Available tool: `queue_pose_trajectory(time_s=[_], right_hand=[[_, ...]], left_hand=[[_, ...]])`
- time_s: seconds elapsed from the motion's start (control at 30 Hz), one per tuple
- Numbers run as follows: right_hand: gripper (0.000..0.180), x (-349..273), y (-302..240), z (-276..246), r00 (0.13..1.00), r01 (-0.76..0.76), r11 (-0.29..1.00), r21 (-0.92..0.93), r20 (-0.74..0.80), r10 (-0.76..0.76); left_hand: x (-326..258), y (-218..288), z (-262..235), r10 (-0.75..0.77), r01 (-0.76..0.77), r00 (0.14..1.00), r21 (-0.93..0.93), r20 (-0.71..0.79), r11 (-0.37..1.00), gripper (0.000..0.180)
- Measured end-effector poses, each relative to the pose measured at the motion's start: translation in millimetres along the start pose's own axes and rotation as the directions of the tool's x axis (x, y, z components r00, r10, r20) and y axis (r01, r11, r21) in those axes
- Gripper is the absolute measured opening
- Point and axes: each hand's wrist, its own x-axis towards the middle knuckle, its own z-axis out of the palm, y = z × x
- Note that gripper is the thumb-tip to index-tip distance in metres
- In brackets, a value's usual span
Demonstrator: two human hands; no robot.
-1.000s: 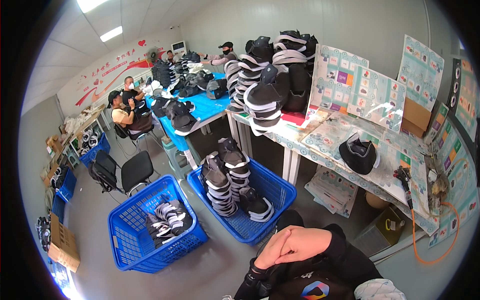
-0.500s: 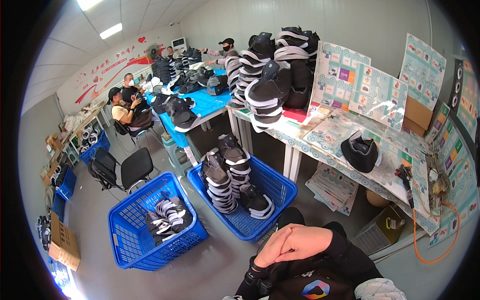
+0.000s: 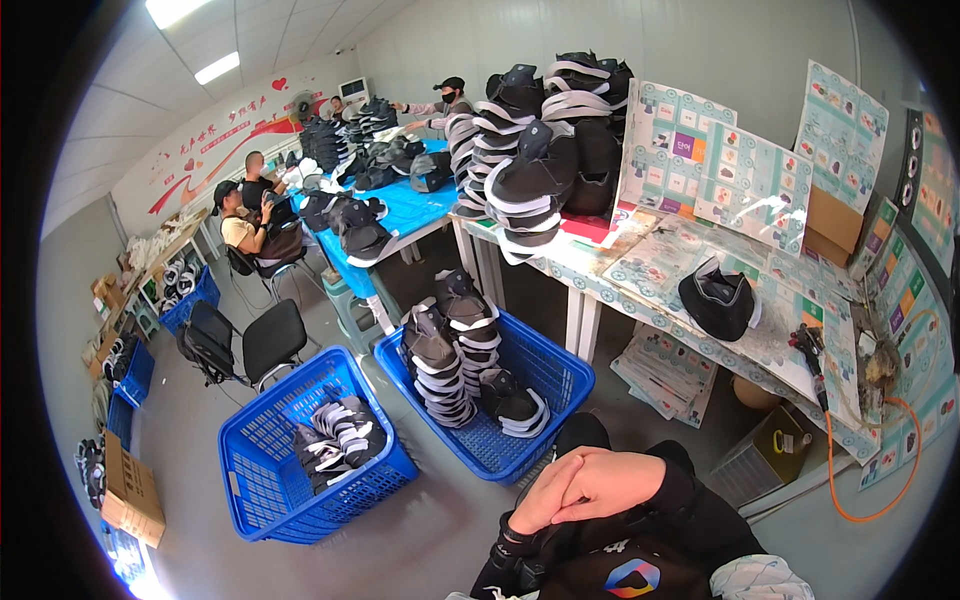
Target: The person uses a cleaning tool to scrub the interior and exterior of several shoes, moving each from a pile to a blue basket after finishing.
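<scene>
My left hand (image 3: 543, 497) and my right hand (image 3: 618, 484) are folded together above my lap, the right one lying across the left. Their fingers are closed against each other, partly hidden, and no object shows in them. Closest to them is a blue plastic basket (image 3: 572, 362), just ahead and to the left. Inside it stand nested stacks of black, cap-like pieces (image 3: 437, 362) with pale curved edges. A single black, cap-like piece (image 3: 718, 305) sits on the workbench (image 3: 655, 262) at the right, apart from my hands.
Another blue basket (image 3: 318, 525) with similar pieces is at the left, near a black chair (image 3: 272, 335). Tall stacks (image 3: 530, 180) crowd the bench's far end. A hand tool (image 3: 810, 355) with an orange hose (image 3: 905, 480) lies right. Several people work around a blue-covered table (image 3: 412, 205).
My hands stay folded in the same place. The view shifts very slightly. At the far table, a seated person's head has turned.
</scene>
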Motion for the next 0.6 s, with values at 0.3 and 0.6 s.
queue_pose_trajectory(time_s=[0.3, 0.6], right_hand=[[0.038, -0.2, 2.1, 0.5, 0.998, 0.054, 0.998, -0.034, -0.016, -0.055], [0.038, -0.9, 1.4, 1.6, 1.0, 0.01, 1.0, -0.011, -0.001, -0.01]], left_hand=[[0.9, -4.2, -2.4, 0.046, -0.047, 0.999, 0.06, 0.008, 0.997, 0.045], [0.5, -0.5, 0.9, 0.003, -0.003, 1.0, -0.004, 0.017, 1.0, 0.046]])
